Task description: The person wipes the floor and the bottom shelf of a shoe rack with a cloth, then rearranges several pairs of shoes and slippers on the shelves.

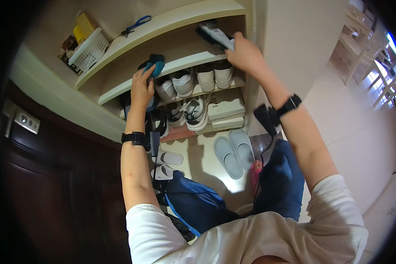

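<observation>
My right hand [246, 52] grips the near end of a grey-and-black handled brush [216, 35], raised at the right end of the shoe cabinet's upper compartment. The brush is blurred, and dark bristles seem to show at its far end. At the front edge of the middle shelf board [184, 64], my left hand [143, 86] has its fingers around a dark teal cloth [157, 66]. Part of the cloth is hidden behind the fingers. White shoes [183, 84] stand heel outwards on the shelf just below, to the right of my left hand.
A white plastic basket [89, 49] and blue-handled scissors [137, 25] rest on the cabinet top. Sneakers [195, 112] and shoeboxes [226, 107] fill the lowest shelf. Light grey slippers [229, 156] lie on the floor. A dark door [62, 184] is at left, chairs [366, 43] far right.
</observation>
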`<control>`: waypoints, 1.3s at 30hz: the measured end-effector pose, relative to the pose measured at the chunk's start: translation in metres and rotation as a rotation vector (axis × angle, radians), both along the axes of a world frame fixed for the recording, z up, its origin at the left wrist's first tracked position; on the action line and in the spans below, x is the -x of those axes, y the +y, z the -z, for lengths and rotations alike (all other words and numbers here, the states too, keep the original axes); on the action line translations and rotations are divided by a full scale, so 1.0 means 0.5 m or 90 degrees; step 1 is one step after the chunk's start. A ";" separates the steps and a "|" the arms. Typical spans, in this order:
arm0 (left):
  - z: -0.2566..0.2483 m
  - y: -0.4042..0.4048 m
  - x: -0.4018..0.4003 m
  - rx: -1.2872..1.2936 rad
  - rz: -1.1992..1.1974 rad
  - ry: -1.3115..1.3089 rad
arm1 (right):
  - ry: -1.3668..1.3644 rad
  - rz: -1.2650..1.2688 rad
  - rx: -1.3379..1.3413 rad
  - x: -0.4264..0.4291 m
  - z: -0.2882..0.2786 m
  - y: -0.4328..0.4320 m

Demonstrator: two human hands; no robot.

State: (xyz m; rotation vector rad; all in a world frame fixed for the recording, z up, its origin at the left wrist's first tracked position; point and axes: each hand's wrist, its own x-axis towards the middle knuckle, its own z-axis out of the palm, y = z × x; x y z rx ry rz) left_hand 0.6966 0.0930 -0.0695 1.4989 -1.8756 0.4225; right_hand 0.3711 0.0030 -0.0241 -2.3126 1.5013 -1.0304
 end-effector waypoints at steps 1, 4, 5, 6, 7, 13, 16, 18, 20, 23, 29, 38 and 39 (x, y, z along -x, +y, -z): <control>0.005 0.003 -0.005 0.029 -0.022 -0.011 | 0.040 0.015 -0.002 -0.025 -0.013 -0.024; 0.025 -0.014 0.006 0.095 -0.078 -0.016 | 0.177 0.075 -0.075 -0.075 -0.032 -0.099; 0.031 -0.014 0.007 0.120 -0.091 -0.014 | 0.228 0.086 -0.114 -0.085 -0.038 -0.108; 0.033 -0.021 0.021 0.130 -0.082 -0.001 | 0.266 0.111 -0.089 -0.079 -0.032 -0.134; 0.029 -0.015 0.019 0.135 -0.079 0.003 | 0.298 0.128 -0.068 -0.094 -0.030 -0.137; 0.025 0.006 0.004 0.132 -0.088 0.016 | 0.281 0.135 0.020 -0.142 -0.027 -0.181; 0.028 -0.011 0.018 0.150 -0.085 0.025 | 0.290 0.170 0.034 -0.145 -0.023 -0.232; 0.030 -0.024 0.029 0.160 -0.077 0.032 | 0.294 0.204 0.053 -0.126 -0.009 -0.256; 0.038 -0.020 0.018 0.151 -0.088 0.027 | 0.182 0.120 0.124 -0.138 0.001 -0.217; 0.043 0.004 -0.004 0.131 -0.123 0.012 | 0.062 0.073 0.144 -0.171 -0.023 -0.125; 0.046 -0.011 0.013 0.118 -0.125 0.015 | 0.250 0.241 0.006 -0.147 0.002 -0.187; 0.024 0.001 0.017 0.050 -0.207 0.054 | 0.183 0.146 0.121 -0.131 0.038 -0.172; 0.020 -0.004 0.031 0.052 -0.202 0.050 | 0.183 0.152 0.153 -0.123 0.051 -0.176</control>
